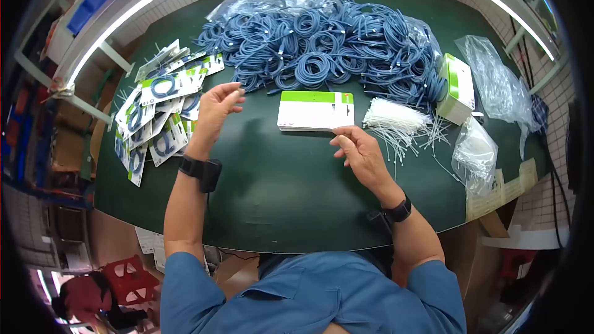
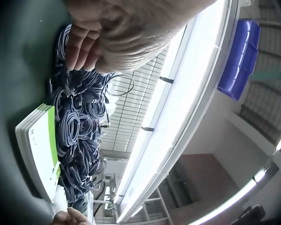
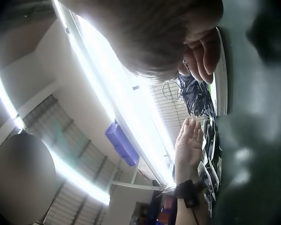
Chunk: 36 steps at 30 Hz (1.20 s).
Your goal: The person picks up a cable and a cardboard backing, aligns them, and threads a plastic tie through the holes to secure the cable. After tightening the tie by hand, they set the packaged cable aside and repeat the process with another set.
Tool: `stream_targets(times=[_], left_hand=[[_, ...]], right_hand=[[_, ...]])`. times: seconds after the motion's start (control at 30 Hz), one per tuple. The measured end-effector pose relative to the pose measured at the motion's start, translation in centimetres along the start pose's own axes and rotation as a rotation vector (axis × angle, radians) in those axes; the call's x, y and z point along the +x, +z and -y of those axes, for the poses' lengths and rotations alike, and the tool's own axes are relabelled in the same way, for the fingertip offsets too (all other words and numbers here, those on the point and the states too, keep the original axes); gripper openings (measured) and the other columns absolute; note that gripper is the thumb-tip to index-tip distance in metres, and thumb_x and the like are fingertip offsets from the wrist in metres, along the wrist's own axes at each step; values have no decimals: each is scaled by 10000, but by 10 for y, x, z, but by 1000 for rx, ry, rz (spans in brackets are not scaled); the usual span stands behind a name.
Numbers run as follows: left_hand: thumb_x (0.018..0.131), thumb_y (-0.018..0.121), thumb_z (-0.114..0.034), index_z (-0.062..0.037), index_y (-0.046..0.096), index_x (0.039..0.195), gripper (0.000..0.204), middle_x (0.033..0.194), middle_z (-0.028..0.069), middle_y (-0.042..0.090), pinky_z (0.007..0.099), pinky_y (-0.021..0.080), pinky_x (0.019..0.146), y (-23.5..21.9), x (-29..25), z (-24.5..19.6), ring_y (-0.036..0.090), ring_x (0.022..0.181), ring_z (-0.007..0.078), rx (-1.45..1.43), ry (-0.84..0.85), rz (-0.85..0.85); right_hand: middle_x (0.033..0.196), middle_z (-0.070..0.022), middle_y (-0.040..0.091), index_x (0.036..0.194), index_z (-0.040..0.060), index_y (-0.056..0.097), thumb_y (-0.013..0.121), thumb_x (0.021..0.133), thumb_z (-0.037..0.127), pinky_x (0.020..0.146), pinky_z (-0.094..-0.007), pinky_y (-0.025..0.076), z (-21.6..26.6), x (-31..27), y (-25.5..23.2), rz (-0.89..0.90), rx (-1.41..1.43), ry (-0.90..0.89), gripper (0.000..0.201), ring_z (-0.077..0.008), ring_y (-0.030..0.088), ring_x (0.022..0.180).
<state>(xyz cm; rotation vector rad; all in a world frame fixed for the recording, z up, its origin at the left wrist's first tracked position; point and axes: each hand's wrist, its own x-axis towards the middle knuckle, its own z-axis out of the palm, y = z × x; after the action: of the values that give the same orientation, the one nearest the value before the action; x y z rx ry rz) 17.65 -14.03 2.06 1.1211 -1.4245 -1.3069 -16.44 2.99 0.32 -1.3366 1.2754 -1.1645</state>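
Note:
A neat stack of white-and-green cards (image 1: 315,113) lies flat in front of the body, its thickness showing in the left wrist view. My right hand (image 1: 364,156) is at the stack's near right corner, fingertips right at the edge and fingers loosely bent. To the left of the cards my left hand (image 1: 216,114) is raised over the table, fingers relaxed and nothing visible in them. Beyond the stack spreads a large heap of coiled blue cables (image 1: 315,69) with light plugs. Carded cables (image 1: 164,142) lie in an overlapping pile near the left hand.
White cable ties (image 1: 396,117) lie loose right of the stack, beside a clear bag (image 1: 475,158) of more. A green-and-white box (image 1: 456,89) and plastic wrap (image 1: 498,80) stand farther right. The green table (image 1: 266,204) has a curved front edge; a light bar arches over the back.

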Motion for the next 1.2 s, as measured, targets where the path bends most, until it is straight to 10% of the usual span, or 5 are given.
stream_targets(times=[0.4, 0.5, 0.97, 1.03, 1.2], left_hand=[[859, 799, -206, 34, 725, 1100, 349, 991, 187, 728, 381, 552, 797, 156, 87, 4, 695, 953, 312, 893, 893, 206], [834, 825, -296, 35, 689, 978, 385, 887, 217, 698, 457, 504, 703, 171, 104, 2, 666, 818, 390, 1064, 576, 312], [895, 789, -380, -22, 517, 702, 489, 634, 59, 488, 419, 371, 587, 126, 239, 60, 391, 607, 189, 1050, 498, 344], [960, 740, -410, -106, 540, 726, 432, 691, -21, 497, 366, 321, 587, 114, 260, 61, 386, 631, 115, 824, 36, 444], [1001, 680, -453, -148, 607, 913, 326, 855, -64, 609, 284, 390, 713, 129, 183, -4, 531, 807, 52, 416, -121, 372]], right_hand=[[914, -102, 746, 1134, -18, 720, 613, 1036, 141, 676, -282, 562, -12, 0, 7, -29, -63, -183, 216, -140, 691, 731], [937, -223, 725, 992, -10, 736, 635, 980, 180, 827, -467, 560, -3, -2, 3, -73, -168, -291, 215, -419, 703, 904], [845, -224, 724, 875, 7, 740, 684, 901, 168, 780, -500, 554, -17, 6, 11, -213, -299, -464, 172, -436, 703, 840], [832, -215, 731, 860, 20, 752, 681, 882, 171, 773, -487, 561, -14, 6, 11, -218, -267, -472, 169, -418, 715, 833], [811, -214, 721, 843, 13, 742, 689, 878, 164, 746, -499, 552, -22, 12, 12, -212, -271, -524, 164, -424, 707, 820]])
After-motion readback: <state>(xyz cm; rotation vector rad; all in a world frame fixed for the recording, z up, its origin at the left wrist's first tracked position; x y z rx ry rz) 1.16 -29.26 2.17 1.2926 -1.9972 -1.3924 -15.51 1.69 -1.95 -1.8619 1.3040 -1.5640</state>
